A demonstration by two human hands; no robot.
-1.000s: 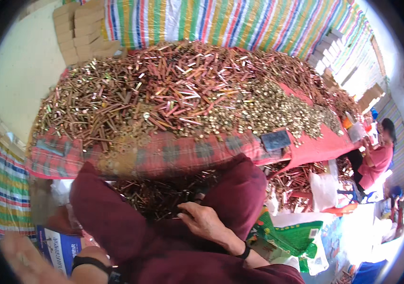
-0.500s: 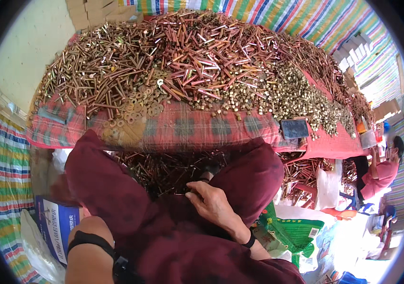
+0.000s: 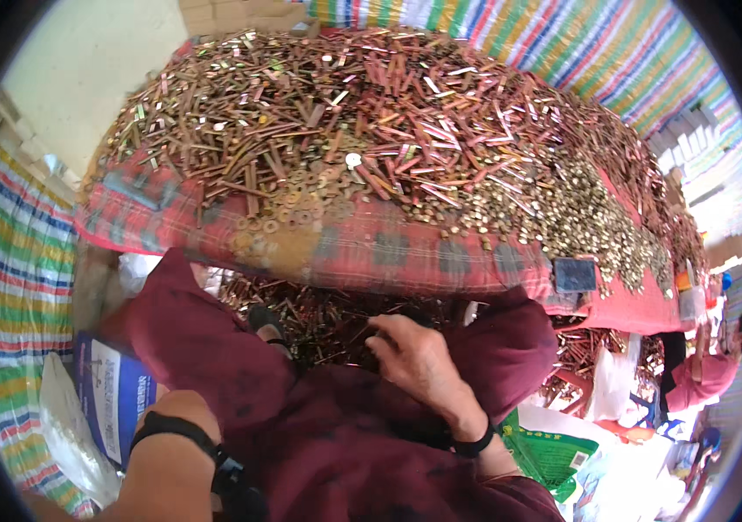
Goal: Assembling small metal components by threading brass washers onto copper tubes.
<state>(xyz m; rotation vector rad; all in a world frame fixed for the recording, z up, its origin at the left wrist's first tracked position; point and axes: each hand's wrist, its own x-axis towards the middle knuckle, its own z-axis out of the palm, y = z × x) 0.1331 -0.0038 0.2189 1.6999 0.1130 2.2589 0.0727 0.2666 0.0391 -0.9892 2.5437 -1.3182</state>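
My right hand (image 3: pixel 419 358) reaches down between my knees, which are in maroon trousers (image 3: pixel 214 348). Its fingers curl into a heap of copper-coloured bolts (image 3: pixel 327 315) lying under the table's front edge; whether they grip any is hidden. My left forearm, with a black wristband (image 3: pixel 181 431), comes in at the lower left. My left hand (image 3: pixel 181 405) is mostly hidden behind my left thigh. In front of me a table with a red checked cloth (image 3: pixel 406 257) carries a big pile of long bolts (image 3: pixel 371 113), washers (image 3: pixel 301 204) and small brass nuts (image 3: pixel 580 217).
A dark flat phone-like object (image 3: pixel 574 274) lies at the table's front right edge. A blue and white box (image 3: pixel 110 391) and a white bag (image 3: pixel 66 435) sit at my left. Green sacks (image 3: pixel 553 448) lie at my right. Another person in red (image 3: pixel 710 374) sits at the far right. Striped tarpaulin (image 3: pixel 5 261) hangs around.
My right hand has slid forward from my thigh to the bolts between my knees. My head has moved closer over the table, and my left forearm has come further into view.
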